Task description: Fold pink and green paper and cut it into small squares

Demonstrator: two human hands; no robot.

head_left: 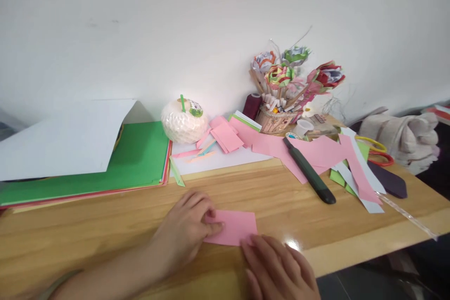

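A small pink rectangle of paper (234,228) lies on the wooden table in front of me. My left hand (190,229) is closed on its left end, with the thumb on top and the other fingers curled. At the lower right corner of the paper is my right hand (281,267), its thumb and fingertips pinched together there. Part of that grip is hidden by the fingers. Just beyond the paper, a dark green utility knife (309,171) rests across pink paper scraps (323,150).
Green paper sheets (140,150) and a white sheet (70,136) are stacked at left. A white wrapped coconut (184,122) stands near folded pink pieces (227,136). Behind are a maroon thread spool (252,106) and a basket (276,121) of paper flowers. Scissors (378,152) lie right.
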